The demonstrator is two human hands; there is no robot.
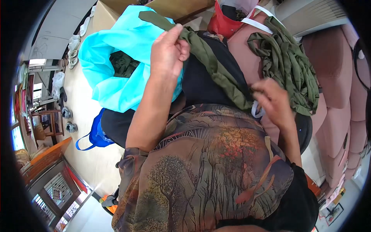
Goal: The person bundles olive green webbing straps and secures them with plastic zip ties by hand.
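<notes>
A long olive-green fabric strip runs diagonally across my dark-clothed lap. My left hand is closed round its upper part, and a flat end sticks out beyond the fingers over a bright turquoise bag. By the strip's lower end is my right hand, its fingers curled and smeared by motion; I cannot tell whether they grip the fabric. Close under that hand shows a white band. More green fabric strips lie in a loose heap to the right. Dark green cloth shows inside the turquoise bag's opening.
Cardboard boxes stand behind the turquoise bag. A red bag sits at the back, near a pink sofa along the right. On the left floor are a blue bag and several shoes.
</notes>
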